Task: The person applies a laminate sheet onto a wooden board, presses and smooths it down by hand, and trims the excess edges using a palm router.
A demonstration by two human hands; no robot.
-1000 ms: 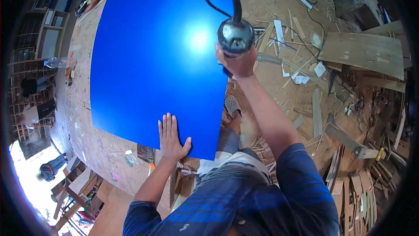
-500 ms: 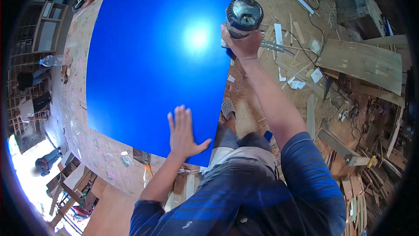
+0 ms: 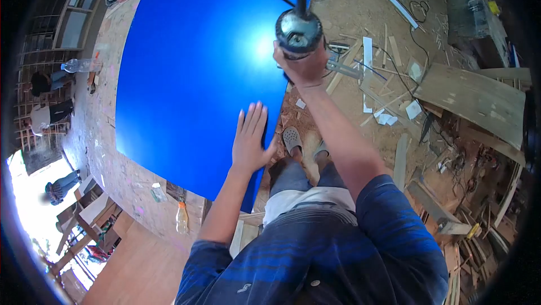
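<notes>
A large glossy blue sheet [image 3: 180,79] lies on a worn wooden table [image 3: 107,136]. Flat on the sheet near its right edge rests my left hand [image 3: 251,138], fingers stretched out and thumb apart. My right hand [image 3: 304,67] is wrapped round a dark power tool [image 3: 298,31] at the sheet's right edge, farther up. A black cable loops from the top of the tool, and a metal guide [image 3: 344,69] sticks out to its right. The tool's underside is hidden.
Wood strips and scraps [image 3: 389,88] litter the floor at right, beside a leaning plywood board [image 3: 473,102]. A clear bottle [image 3: 81,66] and an orange-capped bottle [image 3: 181,217] stand at left and below. Several people are at far left, one a person in dark clothes [image 3: 62,186].
My left hand has slid up along the sheet toward its right edge. The tool, in my right hand, is at the sheet's right edge throughout. The view has shifted slightly.
</notes>
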